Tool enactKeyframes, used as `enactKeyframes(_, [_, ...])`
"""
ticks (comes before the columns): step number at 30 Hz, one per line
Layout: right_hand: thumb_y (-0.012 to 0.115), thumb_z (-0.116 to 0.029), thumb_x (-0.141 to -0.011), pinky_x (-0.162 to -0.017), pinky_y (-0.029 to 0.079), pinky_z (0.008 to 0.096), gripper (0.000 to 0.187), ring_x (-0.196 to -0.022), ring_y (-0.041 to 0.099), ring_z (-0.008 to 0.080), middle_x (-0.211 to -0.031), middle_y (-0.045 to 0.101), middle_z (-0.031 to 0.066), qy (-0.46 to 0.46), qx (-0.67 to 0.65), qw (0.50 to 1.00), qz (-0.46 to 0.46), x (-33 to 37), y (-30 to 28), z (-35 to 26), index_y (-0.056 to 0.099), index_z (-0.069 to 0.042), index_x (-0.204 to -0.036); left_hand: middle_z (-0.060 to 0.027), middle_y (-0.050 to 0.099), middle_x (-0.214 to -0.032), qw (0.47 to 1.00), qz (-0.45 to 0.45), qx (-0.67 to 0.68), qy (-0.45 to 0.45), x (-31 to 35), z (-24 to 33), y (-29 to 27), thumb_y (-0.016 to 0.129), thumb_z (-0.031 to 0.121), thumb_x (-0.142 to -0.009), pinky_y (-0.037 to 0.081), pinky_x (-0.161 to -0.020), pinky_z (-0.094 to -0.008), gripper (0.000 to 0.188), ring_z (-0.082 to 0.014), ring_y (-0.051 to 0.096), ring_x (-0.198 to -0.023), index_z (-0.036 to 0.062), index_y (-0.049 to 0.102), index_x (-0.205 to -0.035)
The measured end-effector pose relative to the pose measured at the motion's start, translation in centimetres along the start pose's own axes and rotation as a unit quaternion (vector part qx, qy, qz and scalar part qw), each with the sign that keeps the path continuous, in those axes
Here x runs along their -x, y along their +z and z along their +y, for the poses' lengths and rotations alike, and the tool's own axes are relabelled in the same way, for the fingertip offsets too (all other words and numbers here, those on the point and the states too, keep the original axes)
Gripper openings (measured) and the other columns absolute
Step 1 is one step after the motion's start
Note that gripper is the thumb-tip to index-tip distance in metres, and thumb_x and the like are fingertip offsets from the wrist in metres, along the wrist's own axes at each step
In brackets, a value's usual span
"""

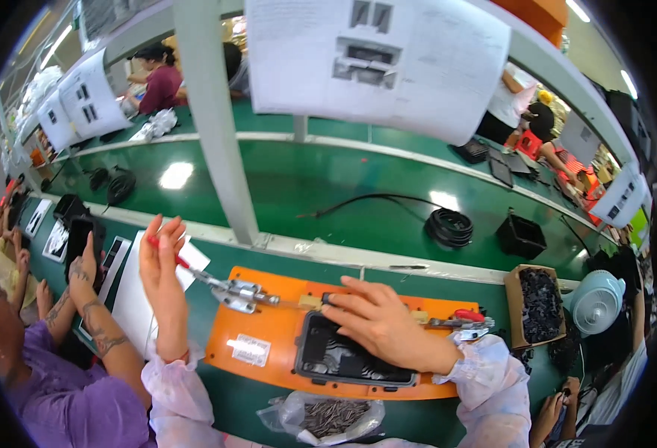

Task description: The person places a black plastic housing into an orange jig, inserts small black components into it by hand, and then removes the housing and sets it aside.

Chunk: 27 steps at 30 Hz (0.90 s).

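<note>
On the bench lies an orange fixture plate (227,328) with a black rectangular housing (321,358) set in it. My left hand (162,280) is raised at the plate's upper left. The red handle (183,263) of a metal toggle clamp (242,293) passes between its thumb and fingers. My right hand (377,321) lies over the housing, fingers stretched toward its upper edge and hiding part of the inside. Its fingertips are by a small black piece at the housing's upper left corner. A second toggle clamp (463,321) with a red handle sits at the plate's right.
A plastic bag of screws (332,417) is near me. To the right stand a cardboard box of black parts (539,306) and a light-blue fan (597,302). Beyond the rail are a coiled black cable (449,226) and a black bin (521,235). A person in purple (82,381) sits left, holding a phone.
</note>
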State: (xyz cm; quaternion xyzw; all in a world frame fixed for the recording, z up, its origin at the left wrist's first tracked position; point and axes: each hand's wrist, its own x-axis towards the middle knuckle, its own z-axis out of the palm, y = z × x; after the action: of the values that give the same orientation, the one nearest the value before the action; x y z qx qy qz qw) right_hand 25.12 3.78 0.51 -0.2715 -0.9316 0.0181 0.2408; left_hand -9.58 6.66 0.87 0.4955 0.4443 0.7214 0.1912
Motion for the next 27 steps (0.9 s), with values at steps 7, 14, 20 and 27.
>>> enactKeyframes(7, [0.071,-0.021,-0.089,-0.109,0.038,0.0492,0.037,-0.138,0.044,0.0345,-0.131,0.059,0.0079,-0.005,-0.051,0.998,0.029,-0.2,2.1,0.0,0.067,-0.010,-0.125,-0.0182,0.064,-0.128,0.969,-0.130,-0.193,0.078,3.8,2.7,2.2,0.046,0.000,-0.101,0.044,-0.103,-0.0338,0.036,-0.0248,0.061,-0.120,-0.0037,0.052,-0.136])
enactKeyframes(14, [0.068,-0.024,-0.093,-0.111,0.037,0.0505,0.034,-0.139,0.041,0.0362,-0.134,0.056,0.0092,0.013,-0.055,0.998,0.039,-0.1,2.5,0.1,0.067,-0.010,-0.124,-0.0214,0.063,-0.125,0.834,-0.303,-0.361,0.287,6.0,2.2,4.3,0.065,-0.008,-0.084,0.043,-0.107,-0.0499,0.050,-0.0386,0.059,-0.120,-0.0033,0.056,-0.133])
enactKeyframes(20, [0.067,-0.025,-0.093,-0.110,0.038,0.0512,0.035,-0.138,0.041,0.0379,-0.135,0.055,0.0119,0.006,-0.033,0.998,0.057,-0.1,2.9,0.1,0.067,-0.010,-0.125,-0.0217,0.063,-0.123,0.839,-0.279,-0.372,0.283,6.1,1.6,4.5,0.067,-0.004,-0.085,0.045,-0.105,-0.0521,0.046,-0.0398,0.060,-0.117,-0.0021,0.058,-0.130])
enactKeyframes(27, [0.067,-0.024,-0.093,-0.108,0.039,0.0514,0.036,-0.137,0.043,0.0383,-0.135,0.054,0.0139,0.001,-0.020,0.998,0.063,0.4,3.4,0.3,0.066,-0.010,-0.126,-0.0202,0.067,-0.111,0.874,-0.240,-0.329,0.266,6.5,0.6,5.0,0.065,0.000,-0.087,0.048,-0.097,-0.0470,0.029,-0.0399,0.062,-0.105,0.0007,0.064,-0.116])
